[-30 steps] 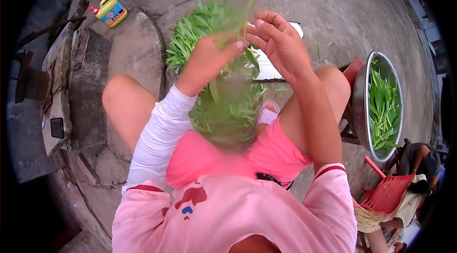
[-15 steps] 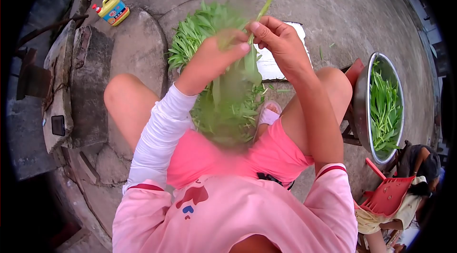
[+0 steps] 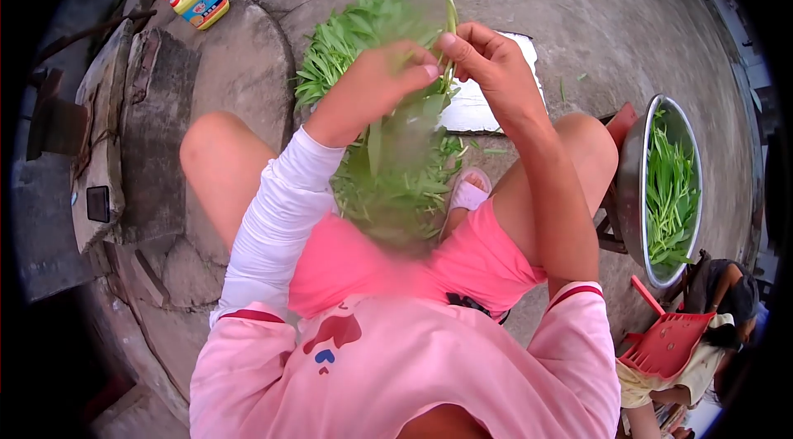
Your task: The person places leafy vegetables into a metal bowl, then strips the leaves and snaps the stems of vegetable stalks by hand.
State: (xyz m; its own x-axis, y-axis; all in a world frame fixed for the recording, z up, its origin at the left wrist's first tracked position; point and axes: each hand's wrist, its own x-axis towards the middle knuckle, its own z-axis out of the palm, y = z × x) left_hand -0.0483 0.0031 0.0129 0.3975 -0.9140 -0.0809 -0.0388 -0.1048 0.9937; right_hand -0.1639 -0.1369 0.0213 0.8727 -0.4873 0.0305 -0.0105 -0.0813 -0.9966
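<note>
Left of the basin (image 3: 633,191), your right hand (image 3: 493,69) has its grip clamped on a stem (image 3: 451,14); whether your left hand (image 3: 373,82) (partly blurred) grips too, I can't tell.

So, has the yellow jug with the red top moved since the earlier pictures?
No; the yellow jug holds its place relative to the rounded concrete slab; only the view shifted.
</note>
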